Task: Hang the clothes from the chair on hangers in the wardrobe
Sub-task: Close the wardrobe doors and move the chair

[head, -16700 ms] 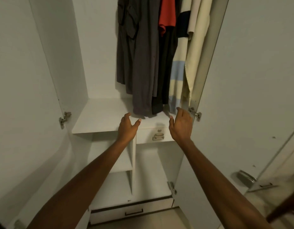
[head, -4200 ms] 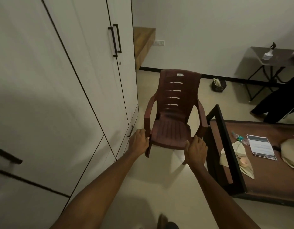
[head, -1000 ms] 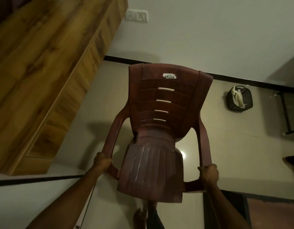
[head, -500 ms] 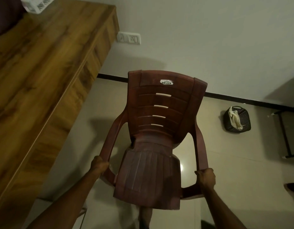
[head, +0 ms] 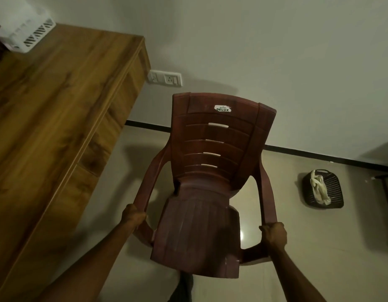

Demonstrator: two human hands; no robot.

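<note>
Two hands: both are gripping the chair (head: 201,192), one on each armrest front.
Left hand (head: 132,215): fingers are curling round the left armrest end.
Right hand (head: 273,235): fingers are wrapping the right armrest end.
Chair position: it is tipping with its backrest away from the person, beside the wooden desk (head: 58,116), apparently lifted off the floor; the legs are hidden.
Seat: no clothes are lying on it.
Handling: moulded plastic, so it is likely carrying light and stiff, though bulky; smooth armrests could be slipping.
Best hold: armrest fronts, evenly on both sides.
Beyond the chair: a dark basket (head: 323,188) is sitting on the floor.
</note>
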